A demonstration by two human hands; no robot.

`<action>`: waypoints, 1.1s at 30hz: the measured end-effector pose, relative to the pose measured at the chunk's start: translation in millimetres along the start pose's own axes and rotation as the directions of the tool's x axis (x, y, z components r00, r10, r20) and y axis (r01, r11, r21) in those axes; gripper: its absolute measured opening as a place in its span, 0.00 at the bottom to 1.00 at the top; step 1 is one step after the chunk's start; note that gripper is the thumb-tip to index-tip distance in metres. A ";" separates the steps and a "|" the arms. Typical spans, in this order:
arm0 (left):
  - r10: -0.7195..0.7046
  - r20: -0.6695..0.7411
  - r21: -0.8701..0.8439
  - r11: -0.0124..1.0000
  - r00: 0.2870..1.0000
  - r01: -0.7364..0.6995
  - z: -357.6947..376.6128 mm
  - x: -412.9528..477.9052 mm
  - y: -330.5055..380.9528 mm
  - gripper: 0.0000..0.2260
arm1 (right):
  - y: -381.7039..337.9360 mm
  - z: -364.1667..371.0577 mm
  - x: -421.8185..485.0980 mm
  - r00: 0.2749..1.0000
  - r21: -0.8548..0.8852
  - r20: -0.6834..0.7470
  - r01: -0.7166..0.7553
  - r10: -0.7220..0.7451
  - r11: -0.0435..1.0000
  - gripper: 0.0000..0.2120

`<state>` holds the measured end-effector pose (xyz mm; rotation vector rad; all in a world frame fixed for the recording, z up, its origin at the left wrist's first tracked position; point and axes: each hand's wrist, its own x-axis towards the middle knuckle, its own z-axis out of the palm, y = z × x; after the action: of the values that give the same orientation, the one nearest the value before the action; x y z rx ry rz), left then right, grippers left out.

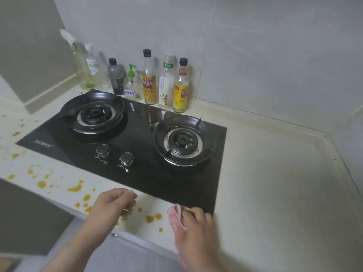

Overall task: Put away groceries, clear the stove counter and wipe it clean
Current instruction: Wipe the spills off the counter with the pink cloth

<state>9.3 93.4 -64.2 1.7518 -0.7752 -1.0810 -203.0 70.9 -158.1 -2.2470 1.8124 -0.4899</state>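
Cream stone counter (275,183), black glass two-burner gas stove (137,138) set in it. Right hand (196,228) grips crumpled pink cloth (174,214) at stove's front corner; left hand (115,201) curled, empty, above orange sauce spots (74,188) on front edge. Risk: broad wipe likely smears sauce onto glass or over edge.

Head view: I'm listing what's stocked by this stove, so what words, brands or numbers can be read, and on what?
"蓝月亮": label of the pump bottle.
"海天": yellow-labelled bottle; the rest is blurred.
"海天": red-and-yellow-labelled bottle; the rest is blurred.
"东方树叶", probably: green-banded bottle.
Logo at the front left corner of the gas hob: blurred.
Other bottle labels: too blurred. No numbers readable.
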 end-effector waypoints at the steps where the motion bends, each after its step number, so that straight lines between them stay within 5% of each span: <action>1: 0.006 -0.013 0.018 1.000 1.000 -0.006 -2.4 3.9 2.6 0.12 | 0.8 2.8 0.7 1.000 0.002 0.007 -0.009 0.009 1.000 0.14; 14: 0.136 -0.103 0.260 0.960 0.985 -0.105 -66.3 86.3 -0.4 0.05 | -38.7 28.0 8.3 0.996 -0.009 -0.027 -0.088 0.088 0.996 0.14; 24: 0.284 0.162 0.264 0.910 0.945 -0.319 -122.5 139.0 -1.2 0.08 | -94.9 33.9 15.2 0.952 -0.039 -0.041 -0.304 0.302 0.952 0.16; 33: 0.474 0.416 0.574 0.525 0.776 -0.628 -144.9 201.9 -6.2 0.14 | -109.8 41.5 16.5 0.918 -0.047 -0.092 -0.392 0.386 0.919 0.15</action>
<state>225.6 -21.0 -108.2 1.7467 -1.9376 -0.5300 -84.7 77.2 -154.0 -1.8493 2.2735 -0.4538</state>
